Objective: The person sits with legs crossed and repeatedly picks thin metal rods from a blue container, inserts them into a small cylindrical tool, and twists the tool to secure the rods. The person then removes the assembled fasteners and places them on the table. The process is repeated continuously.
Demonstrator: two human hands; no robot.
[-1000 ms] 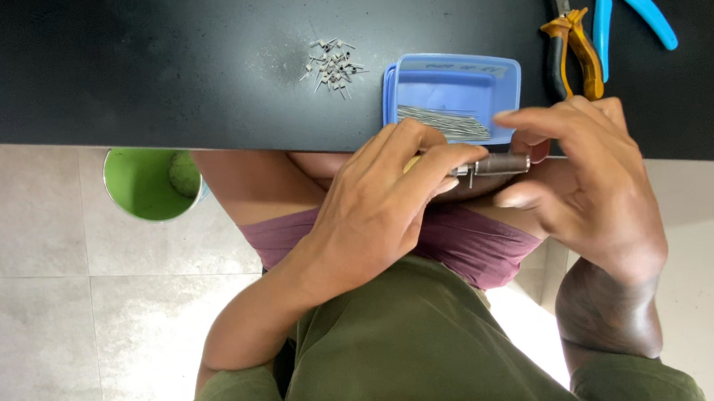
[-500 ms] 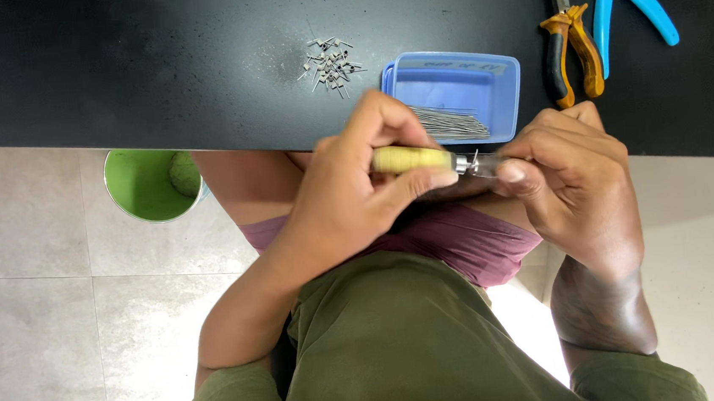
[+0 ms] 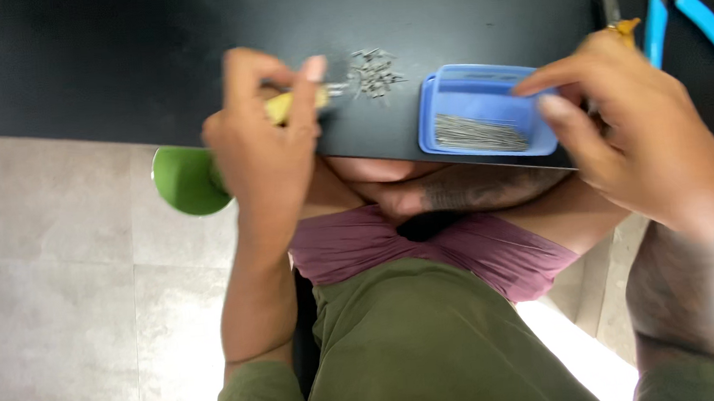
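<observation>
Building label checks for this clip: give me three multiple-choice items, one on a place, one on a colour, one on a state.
1. Where does the loose heap of small metal pieces lie?
A. On the black table, left of the tray
B. Inside the tray
C. On the floor tiles

2. What colour is the tray that holds the thin metal pins?
A. Red
B. Blue
C. White

3. What state is the left hand in?
A. Flat and empty on the table
B. Closed around a yellow-handled tool
C. Open, hanging below the table edge

Answers:
1 A: the heap sits on bare black surface beside the tray's left rim.
2 B: rim and walls are plainly blue.
3 B: the fingers wrap the yellow handle, which shows between them.
</observation>
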